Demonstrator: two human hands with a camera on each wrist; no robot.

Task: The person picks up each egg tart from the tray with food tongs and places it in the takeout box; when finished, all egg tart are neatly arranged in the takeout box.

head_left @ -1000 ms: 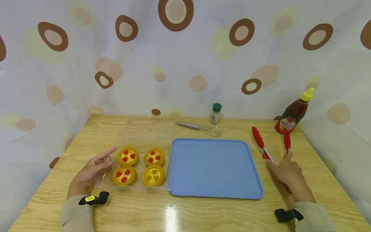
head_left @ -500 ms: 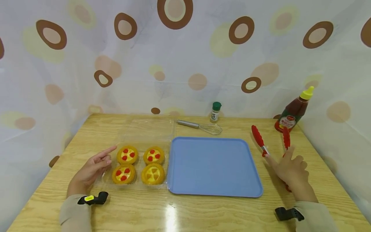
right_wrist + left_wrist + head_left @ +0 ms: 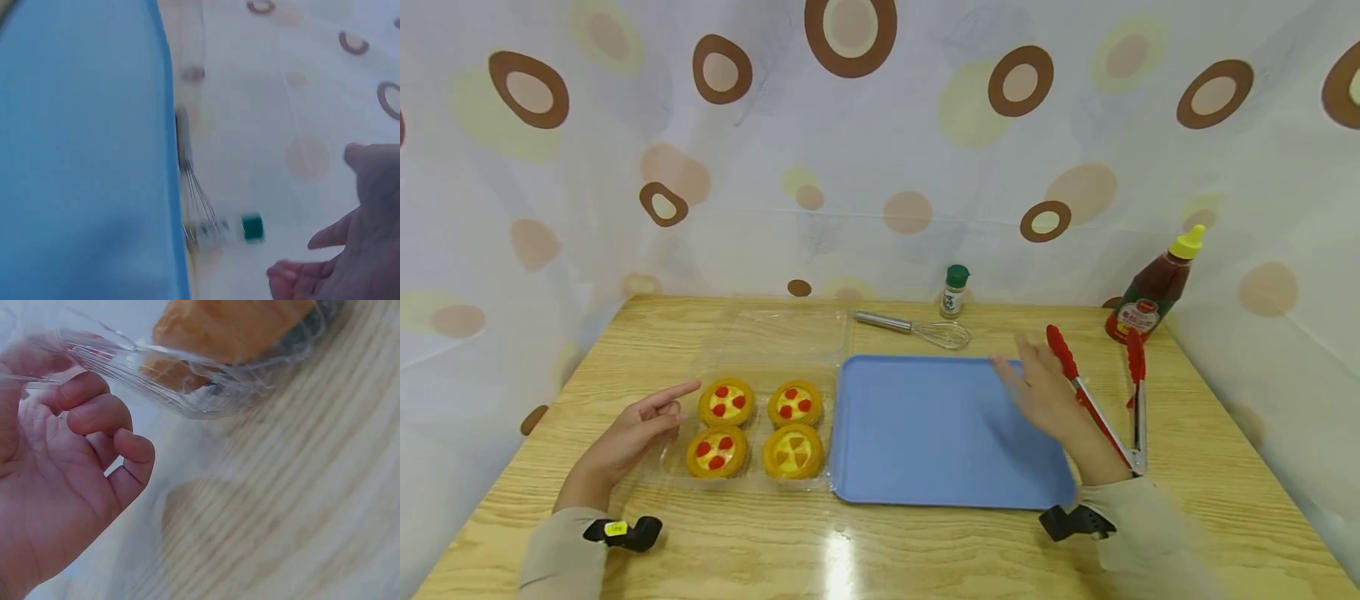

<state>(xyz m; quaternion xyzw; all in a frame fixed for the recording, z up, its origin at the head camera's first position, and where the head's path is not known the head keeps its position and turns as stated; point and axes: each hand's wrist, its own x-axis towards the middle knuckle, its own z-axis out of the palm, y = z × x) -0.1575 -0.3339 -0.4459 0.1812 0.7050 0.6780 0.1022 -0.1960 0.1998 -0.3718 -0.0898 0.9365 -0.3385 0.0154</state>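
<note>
At the left side of a clear plastic clamshell box [image 3: 786, 333], lid folded back, my left hand [image 3: 632, 437] grips the rim between thumb and fingers. In the left wrist view the plastic edge [image 3: 181, 403] runs in by the index finger, while the other fingers curl below it. Several egg tarts [image 3: 793, 451] with red or yellow toppings sit in the box. My right hand [image 3: 1045, 392] is over the right part of a blue tray [image 3: 925, 433], fingers spread and holding nothing. Red-tipped tongs [image 3: 1138, 417] lie spread on the table just right of that hand.
A whisk [image 3: 913, 327] lies behind the tray, beside a green-capped shaker [image 3: 954, 292]. At the back right stands a red sauce bottle [image 3: 1153, 287] with a yellow nozzle. A patterned cloth [image 3: 880, 167] hangs along the table's back edge.
My right hand has let go of the tongs and moved left over the tray. The tongs stay on the table. My left hand keeps its place at the box.
</note>
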